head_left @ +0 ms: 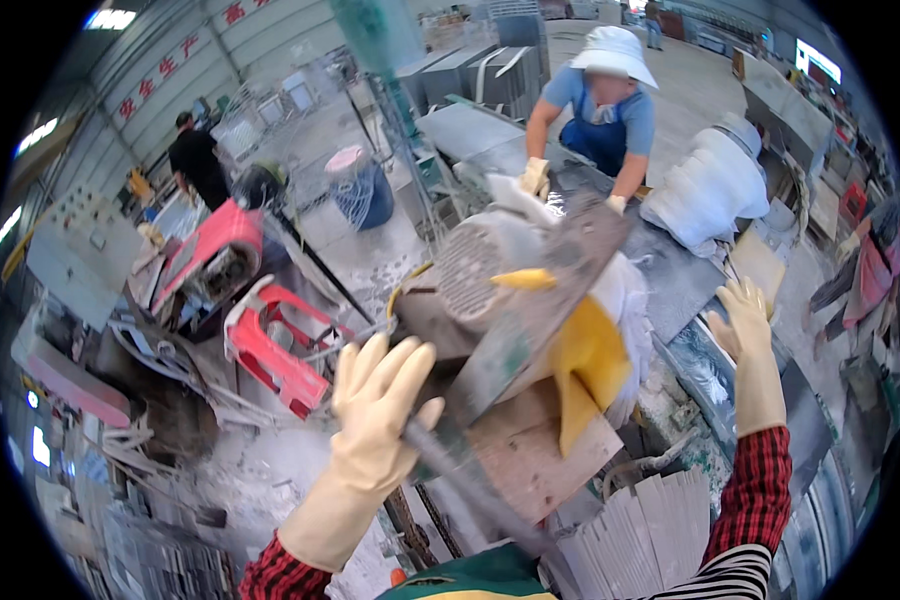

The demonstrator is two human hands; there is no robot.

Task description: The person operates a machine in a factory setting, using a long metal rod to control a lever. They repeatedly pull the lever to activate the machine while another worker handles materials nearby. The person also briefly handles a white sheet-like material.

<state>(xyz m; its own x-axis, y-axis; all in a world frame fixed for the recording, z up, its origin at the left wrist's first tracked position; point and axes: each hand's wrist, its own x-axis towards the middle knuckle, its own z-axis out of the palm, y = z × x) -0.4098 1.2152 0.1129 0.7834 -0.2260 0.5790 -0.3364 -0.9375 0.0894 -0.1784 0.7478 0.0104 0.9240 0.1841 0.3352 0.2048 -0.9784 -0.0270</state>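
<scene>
My left hand [380, 410], in a cream rubber glove, has its fingers stretched out and its thumb apart. Its thumb side is against or just over a grey metal bar [450, 468] that slants toward me; whether they touch I cannot tell. My right hand [748, 325], gloved alike, is open beside a long wet grey slab [700, 350]. Between my hands stands a machine with a ribbed motor [473, 265] and a slanting, worn metal guard [545, 310]. Yellow sheeting [588, 360] hangs beneath the guard.
Across the machine, a co-worker in a white hat [615, 55] leans in, with gloved hands near its far side. A red plastic stool [280, 345] lies at left, a blue bin [362, 192] behind it. Thin stone strips [640, 535] stand stacked near me. A white wrapped bundle [710, 185] sits at right.
</scene>
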